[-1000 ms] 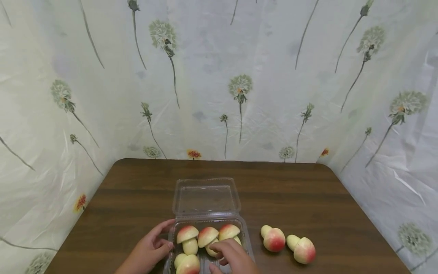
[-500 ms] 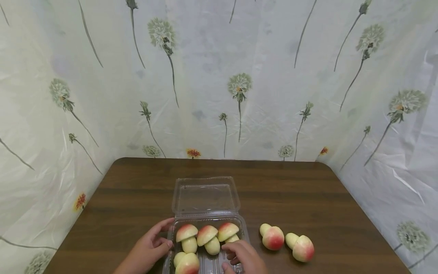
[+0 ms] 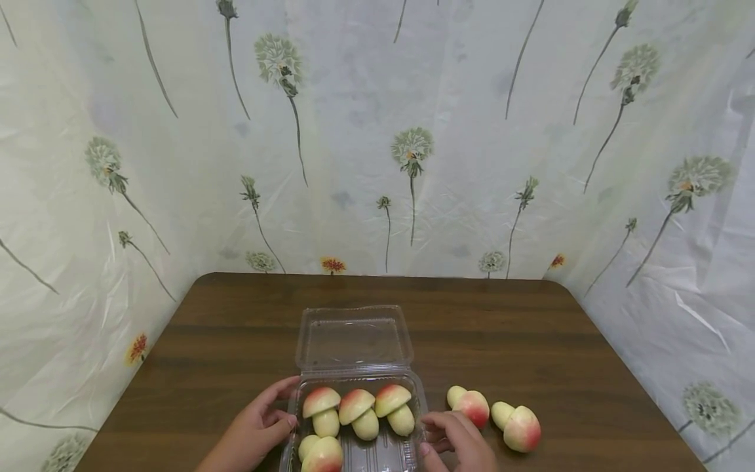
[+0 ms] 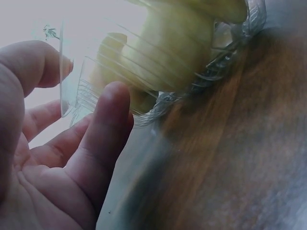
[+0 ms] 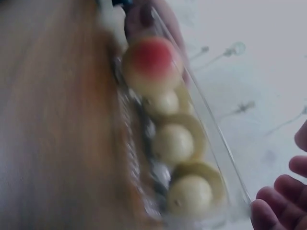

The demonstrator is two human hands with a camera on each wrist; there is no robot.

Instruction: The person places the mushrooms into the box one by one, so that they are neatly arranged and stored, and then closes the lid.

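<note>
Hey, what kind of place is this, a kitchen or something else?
Probably a staged recording corner, not a kitchen: a wooden table hemmed in by dandelion-print sheets, bearing only a clear clamshell box and toy mushrooms.

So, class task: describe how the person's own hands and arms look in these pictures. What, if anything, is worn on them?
Both the left hand and the right hand are bare: no gloves, and no rings show on the fingers. No sleeve reaches into view on either forearm. The fingernails are short and unpainted. The wrists lie mostly out of frame, so a watch or strap cannot be judged.

Two bare, sleeveless hands point(image 3: 253, 429)
</note>
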